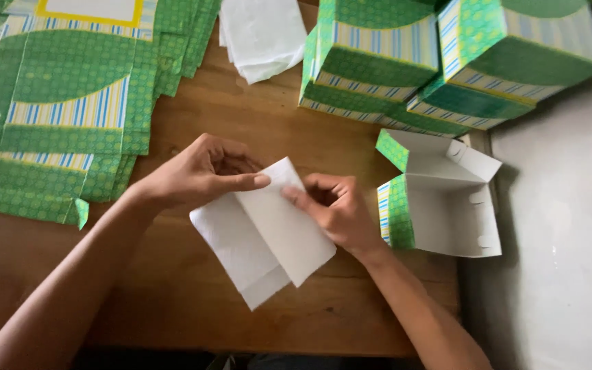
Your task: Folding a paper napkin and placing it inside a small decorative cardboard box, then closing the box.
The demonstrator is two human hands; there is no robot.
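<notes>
— What have you got in your hands right now?

— Your left hand (196,175) and your right hand (334,209) both hold a folded white paper sheet (265,233), which lies near the middle of the wooden table (193,301), a little toward its near edge. Your left thumb and forefinger pinch its upper corner; your right fingers are curled closed on the sheet's right edge, just beside the left fingertips.

— And how does the sheet lie?

— Tilted, its long side running from the upper corner down toward you. One flap overlaps the layer under it (the lower layer shows along the left side and at the bottom corner).

— What's around you?

— At the far left corner, a spread of flat green box blanks (63,103) with blue and yellow stripes, overlapping one another. At the far edge, near the middle, a small stack of white paper sheets (262,34). At the far right corner, folded green boxes (447,62) are stacked together. Just beside your right hand, at the right edge, an open green box (447,202) lies with its white inside showing and its flaps standing out.
</notes>
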